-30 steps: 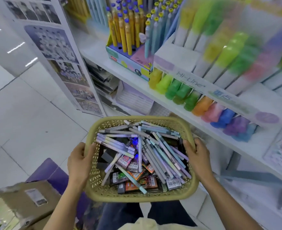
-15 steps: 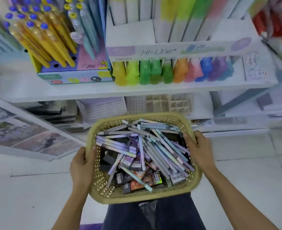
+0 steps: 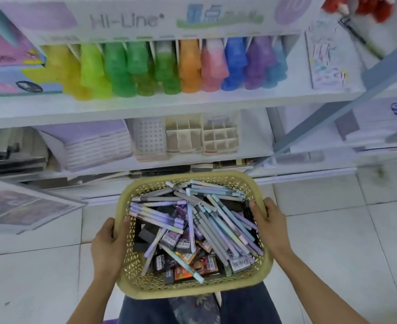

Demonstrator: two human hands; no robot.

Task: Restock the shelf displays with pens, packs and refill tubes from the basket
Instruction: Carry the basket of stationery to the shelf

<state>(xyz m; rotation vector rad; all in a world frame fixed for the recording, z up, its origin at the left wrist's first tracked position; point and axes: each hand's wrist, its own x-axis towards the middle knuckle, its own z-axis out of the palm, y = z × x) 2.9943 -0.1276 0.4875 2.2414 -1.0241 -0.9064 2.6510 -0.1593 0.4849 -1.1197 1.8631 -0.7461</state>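
Note:
I hold a yellow woven plastic basket (image 3: 188, 288) in front of my waist. My left hand (image 3: 107, 246) grips its left rim and my right hand (image 3: 271, 224) grips its right rim. Inside lie several pastel pens (image 3: 218, 220), dark small packs (image 3: 183, 242) and barcode-labelled tubes (image 3: 239, 263), piled loosely. Straight ahead is the white shelf (image 3: 146, 106) with the Hi-Line highlighter display (image 3: 160, 66), its coloured caps in a row from yellow to blue.
A pink and blue pen display box (image 3: 8, 66) stands at the left of the shelf. Below are purple notebooks (image 3: 94, 146) and beige divided organisers (image 3: 202, 136). A grey diagonal shelf brace (image 3: 333, 101) crosses at right. White tiled floor (image 3: 333, 242) lies around me.
The view has swung to face the shelf square on and moved closer; the highlighter display now fills the top. Both hands keep the same grip on the basket.

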